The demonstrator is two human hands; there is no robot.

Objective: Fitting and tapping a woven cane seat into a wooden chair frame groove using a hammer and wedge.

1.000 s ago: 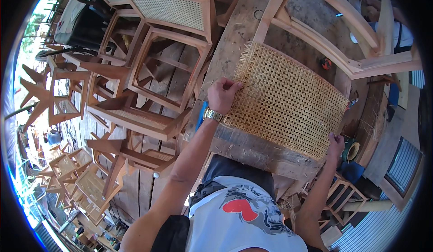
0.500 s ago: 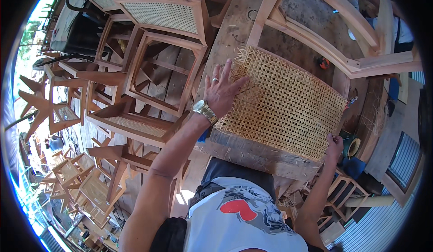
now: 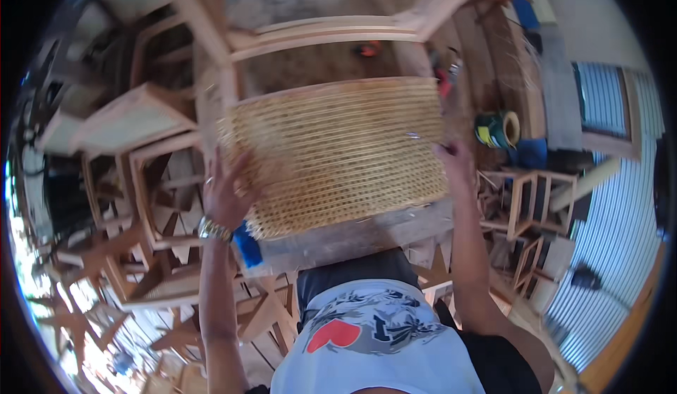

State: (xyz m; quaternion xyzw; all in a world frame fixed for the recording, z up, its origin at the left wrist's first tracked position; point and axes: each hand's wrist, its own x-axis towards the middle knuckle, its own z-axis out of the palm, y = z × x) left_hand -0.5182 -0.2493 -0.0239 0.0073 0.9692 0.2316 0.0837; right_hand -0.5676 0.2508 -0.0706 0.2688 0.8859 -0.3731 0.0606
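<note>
A sheet of woven cane webbing (image 3: 345,154), tan with an open mesh, lies across a wooden chair frame (image 3: 321,38) on the workbench in front of me. Loose strands fray along its left edge. My left hand (image 3: 231,193), wearing a ring and a watch, rests on that left edge with fingers spread. At the right edge, my right hand (image 3: 458,168) is closed with its fingertips against the webbing's side. Motion smears it, and whatever it may pinch cannot be made out. A small bright glint shows on the mesh near these fingers.
A green tin (image 3: 497,130) stands right of the webbing, near a blue item (image 3: 527,153). Beyond the webbing lies a small orange-and-black object (image 3: 367,48). Blue material (image 3: 247,244) sits at the bench's near left corner. Several wooden chair frames (image 3: 162,182) crowd the left side.
The view has swung to the right, so the webbing appears level and farther left. My right hand has moved up along the right edge from the near corner. My left hand stays at the left edge.
</note>
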